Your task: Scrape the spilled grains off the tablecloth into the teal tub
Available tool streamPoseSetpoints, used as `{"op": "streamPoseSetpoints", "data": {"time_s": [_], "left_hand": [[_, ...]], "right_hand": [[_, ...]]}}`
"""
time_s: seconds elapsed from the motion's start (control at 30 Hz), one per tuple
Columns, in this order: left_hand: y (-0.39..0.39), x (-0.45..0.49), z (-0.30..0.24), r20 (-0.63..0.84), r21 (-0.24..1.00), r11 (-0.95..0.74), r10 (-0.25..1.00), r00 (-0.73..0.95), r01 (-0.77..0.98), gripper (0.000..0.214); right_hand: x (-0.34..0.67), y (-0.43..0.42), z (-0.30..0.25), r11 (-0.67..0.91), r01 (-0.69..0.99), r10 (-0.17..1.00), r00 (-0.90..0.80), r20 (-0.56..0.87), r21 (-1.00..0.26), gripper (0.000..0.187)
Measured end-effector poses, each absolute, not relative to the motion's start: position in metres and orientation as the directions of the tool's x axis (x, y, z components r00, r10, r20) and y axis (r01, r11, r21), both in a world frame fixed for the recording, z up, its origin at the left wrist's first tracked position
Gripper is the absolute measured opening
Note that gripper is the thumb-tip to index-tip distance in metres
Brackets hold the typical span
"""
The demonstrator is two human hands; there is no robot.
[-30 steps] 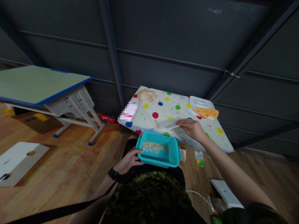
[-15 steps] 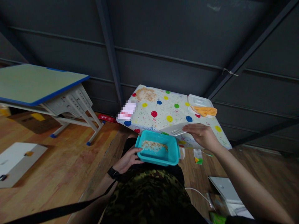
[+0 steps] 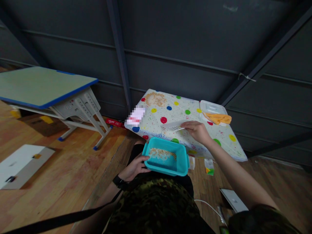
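My left hand [image 3: 135, 168] is closed on the left end of a turquoise plastic basin [image 3: 168, 169], which sits at my lap by the table's near edge. Inside the basin lie small tan beans and pale grains [image 3: 162, 153]. My right hand [image 3: 196, 130] grips a white slotted scraper-like tool [image 3: 175, 127] by one end, just above the patterned tablecloth [image 3: 156, 126]. A round patch of similar beans and grains [image 3: 156, 99] is spread at the table's far left corner. The tool's exact kind is hard to make out.
An orange cloth [image 3: 218, 118] lies on a white plastic lid or tray [image 3: 213, 107] at the table's right. A pixelated sheet [image 3: 136, 116] is at the left edge. A school desk [image 3: 46, 86] stands to the left; a white box [image 3: 24, 165] is on the floor.
My right hand has moved the white tool forward and left, away from the basin and over the tablecloth. My left hand still holds the basin. The view has shifted slightly.
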State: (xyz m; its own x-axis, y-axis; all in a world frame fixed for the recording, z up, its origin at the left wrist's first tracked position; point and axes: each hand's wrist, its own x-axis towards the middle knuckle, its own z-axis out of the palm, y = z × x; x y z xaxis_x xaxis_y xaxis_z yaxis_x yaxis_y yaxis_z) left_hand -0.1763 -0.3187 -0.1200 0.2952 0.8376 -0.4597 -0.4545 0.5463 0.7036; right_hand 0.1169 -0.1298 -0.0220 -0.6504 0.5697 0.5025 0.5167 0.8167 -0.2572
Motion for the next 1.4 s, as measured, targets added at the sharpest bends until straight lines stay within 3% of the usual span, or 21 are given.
{"op": "streamPoseSetpoints", "data": {"time_s": [0.2,0.73,1.0,1.4], "left_hand": [[-0.318,-0.175,-0.124,-0.462,0.699,0.557,0.831,0.311,-0.448,0.05],[-0.317,-0.17,-0.124,-0.45,0.712,0.536,0.844,0.291,-0.454,0.05],[-0.317,-0.17,-0.124,-0.445,0.71,0.535,0.845,0.297,-0.457,0.046],[-0.318,-0.174,-0.123,-0.453,0.71,0.539,0.842,0.291,-0.453,0.048]], "right_hand": [[0.143,-0.156,-0.018,0.841,0.484,0.535,-0.686,0.493,-0.24,0.029],[0.164,-0.227,-0.007,0.789,0.584,0.593,-0.642,0.487,-0.19,0.03],[0.138,-0.193,0.009,0.693,0.717,0.631,-0.556,0.541,-0.072,0.027],[0.101,-0.178,0.0,0.758,0.652,0.584,-0.682,0.44,0.004,0.037]]}}
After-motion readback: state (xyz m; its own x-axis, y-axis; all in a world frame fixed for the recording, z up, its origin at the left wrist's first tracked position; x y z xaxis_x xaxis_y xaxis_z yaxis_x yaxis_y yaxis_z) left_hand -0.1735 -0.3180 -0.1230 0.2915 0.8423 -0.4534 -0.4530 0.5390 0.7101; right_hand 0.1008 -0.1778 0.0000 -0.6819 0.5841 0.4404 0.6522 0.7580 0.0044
